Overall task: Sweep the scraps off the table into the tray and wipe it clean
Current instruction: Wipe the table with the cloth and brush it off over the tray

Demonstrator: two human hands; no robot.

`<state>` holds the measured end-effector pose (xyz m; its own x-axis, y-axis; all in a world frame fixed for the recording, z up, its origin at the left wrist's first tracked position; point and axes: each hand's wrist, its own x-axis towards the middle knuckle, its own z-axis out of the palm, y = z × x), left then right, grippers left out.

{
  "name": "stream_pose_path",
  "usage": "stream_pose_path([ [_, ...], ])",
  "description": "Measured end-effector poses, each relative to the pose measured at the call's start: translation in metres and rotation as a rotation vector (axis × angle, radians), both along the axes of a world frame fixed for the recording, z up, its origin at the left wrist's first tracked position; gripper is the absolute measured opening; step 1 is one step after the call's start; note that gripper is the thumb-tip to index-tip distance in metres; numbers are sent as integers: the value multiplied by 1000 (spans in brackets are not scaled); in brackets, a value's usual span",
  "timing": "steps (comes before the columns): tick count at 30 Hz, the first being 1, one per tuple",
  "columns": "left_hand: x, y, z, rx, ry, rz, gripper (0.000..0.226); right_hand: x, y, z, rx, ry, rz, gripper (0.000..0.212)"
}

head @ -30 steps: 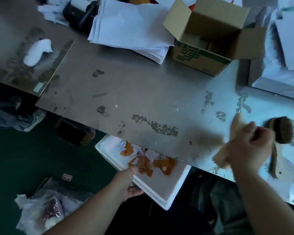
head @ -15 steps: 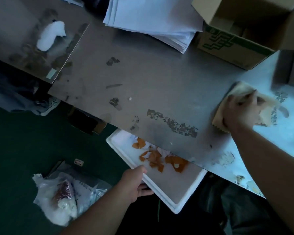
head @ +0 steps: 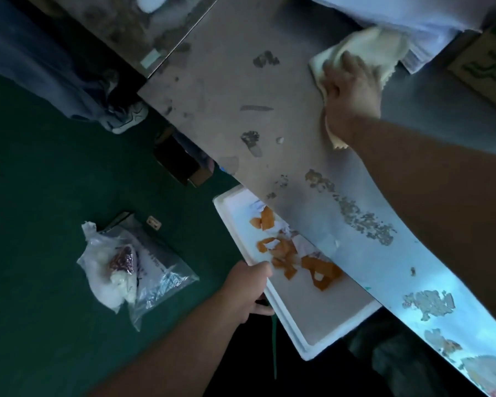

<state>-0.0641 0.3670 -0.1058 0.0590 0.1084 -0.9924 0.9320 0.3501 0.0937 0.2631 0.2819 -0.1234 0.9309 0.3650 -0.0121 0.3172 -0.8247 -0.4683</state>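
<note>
A white tray (head: 324,339) is held under the near edge of the worn metal table (head: 229,90), and my left hand (head: 248,290) grips its rim. Orange and white scraps (head: 292,253) lie in the tray. My right hand (head: 350,96) presses a cream cloth (head: 372,47) flat on the tabletop at the far side, beside the stack of white paper. A small white crumb (head: 279,140) lies on the table left of the cloth.
A stack of white paper (head: 413,12) and a cardboard box (head: 487,70) stand at the table's far right. A second tabletop (head: 121,27) adjoins on the left. Plastic bags (head: 126,267) lie on the green floor. Someone's shoe (head: 126,116) shows under the table.
My right hand has slid the cloth across the table to the left and away from me, up to the paper stack. My left hand keeps holding the tray at the edge.
</note>
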Motion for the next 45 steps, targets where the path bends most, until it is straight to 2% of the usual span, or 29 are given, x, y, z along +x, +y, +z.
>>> stream_pose_path([
  [5,1,-3,-2,13,7,-3,31,-21,31,-2,-68,20,306,50],
  [9,4,-11,5,25,1,13,22,-81,34,3,-54,2,489,48],
  [14,7,-23,15,30,3,5,10,-176,-3,7,-20,85,674,60],
  [17,4,-30,17,36,1,27,14,-218,-42,4,4,196,695,62],
  [19,2,-37,17,45,-10,28,16,-245,-69,16,147,279,527,39],
  [21,-1,-43,19,38,-25,41,17,-270,-97,44,292,409,116,24],
  [23,-5,-50,23,9,-30,42,20,-284,-129,65,381,443,-372,20],
  [24,-7,-51,24,0,-28,36,20,-285,-147,74,441,429,-588,20],
  [26,-6,-52,26,7,-13,36,17,-280,-185,92,531,278,-920,25],
  [28,-5,-54,28,16,-3,30,15,-273,-222,107,531,53,-1109,31],
  [30,-3,-57,31,8,6,24,13,-268,-257,110,549,-62,-1204,38],
  [32,-4,-57,32,-4,7,22,13,-262,-294,91,503,-69,-1243,51],
  [35,-5,-57,29,-12,12,10,19,-253,-318,55,330,-6,-1331,65],
  [37,-6,-56,27,-4,26,19,24,-244,-309,36,184,120,-1262,61],
  [40,-5,-55,23,22,59,44,29,-215,-286,24,-58,237,-1086,67],
  [45,0,-56,26,42,105,49,22,-132,-272,13,-68,227,-1003,71],
])
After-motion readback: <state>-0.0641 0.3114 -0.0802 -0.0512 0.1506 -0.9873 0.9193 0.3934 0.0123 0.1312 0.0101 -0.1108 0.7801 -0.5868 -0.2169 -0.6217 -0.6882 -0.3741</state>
